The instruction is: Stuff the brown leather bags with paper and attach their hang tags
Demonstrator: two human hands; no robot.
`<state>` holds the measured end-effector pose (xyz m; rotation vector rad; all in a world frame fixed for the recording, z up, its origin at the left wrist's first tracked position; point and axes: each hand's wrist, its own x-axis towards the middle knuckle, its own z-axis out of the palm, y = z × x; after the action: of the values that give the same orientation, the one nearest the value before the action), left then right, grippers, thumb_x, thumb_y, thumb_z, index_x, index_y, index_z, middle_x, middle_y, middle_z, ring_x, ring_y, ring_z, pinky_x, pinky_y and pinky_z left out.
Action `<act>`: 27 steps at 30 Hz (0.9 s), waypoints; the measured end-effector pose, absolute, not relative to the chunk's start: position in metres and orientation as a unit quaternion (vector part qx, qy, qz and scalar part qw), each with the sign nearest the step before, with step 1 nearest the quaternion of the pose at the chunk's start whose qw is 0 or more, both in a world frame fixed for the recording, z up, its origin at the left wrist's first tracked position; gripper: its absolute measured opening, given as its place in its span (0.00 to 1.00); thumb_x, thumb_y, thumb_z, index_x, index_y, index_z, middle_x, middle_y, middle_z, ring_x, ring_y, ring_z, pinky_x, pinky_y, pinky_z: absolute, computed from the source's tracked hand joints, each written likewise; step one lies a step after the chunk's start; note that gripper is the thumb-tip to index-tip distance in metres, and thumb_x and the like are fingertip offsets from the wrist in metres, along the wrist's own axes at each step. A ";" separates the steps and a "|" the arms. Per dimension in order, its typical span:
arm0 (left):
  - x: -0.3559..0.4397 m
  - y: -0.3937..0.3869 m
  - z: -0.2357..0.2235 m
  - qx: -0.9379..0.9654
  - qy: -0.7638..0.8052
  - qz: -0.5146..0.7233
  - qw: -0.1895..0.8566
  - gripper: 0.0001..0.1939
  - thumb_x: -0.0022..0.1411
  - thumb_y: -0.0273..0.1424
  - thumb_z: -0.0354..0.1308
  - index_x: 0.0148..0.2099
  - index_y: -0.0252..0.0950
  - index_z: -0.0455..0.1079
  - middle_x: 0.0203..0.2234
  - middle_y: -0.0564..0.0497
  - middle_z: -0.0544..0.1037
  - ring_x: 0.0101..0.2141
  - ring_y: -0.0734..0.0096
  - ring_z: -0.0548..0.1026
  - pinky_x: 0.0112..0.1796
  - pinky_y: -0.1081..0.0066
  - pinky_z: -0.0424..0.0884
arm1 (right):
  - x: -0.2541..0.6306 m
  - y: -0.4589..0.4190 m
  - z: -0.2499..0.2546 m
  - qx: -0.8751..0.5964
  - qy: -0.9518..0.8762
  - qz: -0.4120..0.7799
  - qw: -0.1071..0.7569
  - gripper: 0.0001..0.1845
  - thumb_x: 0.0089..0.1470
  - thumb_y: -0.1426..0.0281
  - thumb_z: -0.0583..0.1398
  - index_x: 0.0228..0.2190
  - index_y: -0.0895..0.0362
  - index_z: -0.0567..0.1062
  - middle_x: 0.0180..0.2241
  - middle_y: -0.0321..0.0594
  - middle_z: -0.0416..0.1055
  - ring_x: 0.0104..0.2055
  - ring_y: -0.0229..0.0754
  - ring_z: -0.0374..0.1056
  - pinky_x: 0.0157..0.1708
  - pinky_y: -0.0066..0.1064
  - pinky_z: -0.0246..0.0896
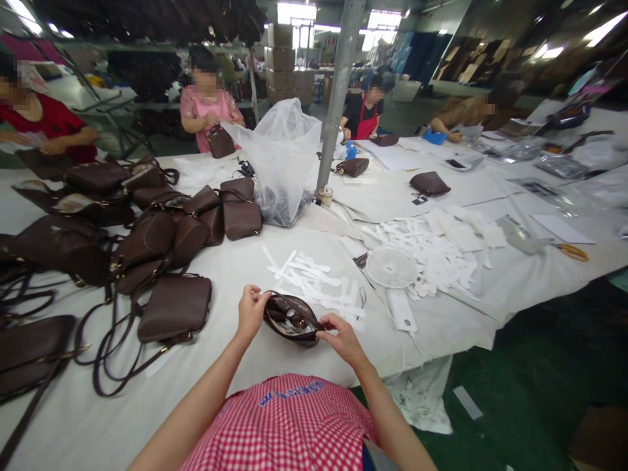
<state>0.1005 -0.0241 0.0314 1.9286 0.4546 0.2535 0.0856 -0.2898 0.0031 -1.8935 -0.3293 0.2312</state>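
A small dark brown bag (290, 317) is held open above the white table (235, 275) close to my body. My left hand (252, 312) pinches its left rim with the fingers closed. Its right end is gripped by my right hand (343, 338), fingers curled on the edge. Something shiny shows inside the bag's mouth. Just beyond the bag lie several white paper strips (314, 278). A finished brown shoulder bag (174, 307) with long straps lies to the left of my left hand.
Several brown bags (147, 229) are heaped at the left. A clear plastic sack (282, 160) stands by a metal pole (338, 91). A small white fan (391, 268), more paper pieces (441, 242) and scissors (572, 250) lie at the right. Other people work along the far side.
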 end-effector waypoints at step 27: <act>0.054 -0.101 0.040 0.944 -0.283 0.038 0.166 0.09 0.63 0.26 0.51 0.41 0.35 0.73 0.40 0.43 0.72 0.42 0.60 0.70 0.41 0.61 0.70 | 0.070 -0.288 -0.017 -0.710 -0.084 0.126 0.688 0.13 0.47 0.73 0.58 0.39 0.55 0.71 0.34 0.38 0.73 0.39 0.42 0.71 0.40 0.35 0.69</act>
<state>0.0542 -0.1005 0.0397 2.6881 -0.8064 0.1079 0.0700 -0.2876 -0.0169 -1.5881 -0.1877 0.2823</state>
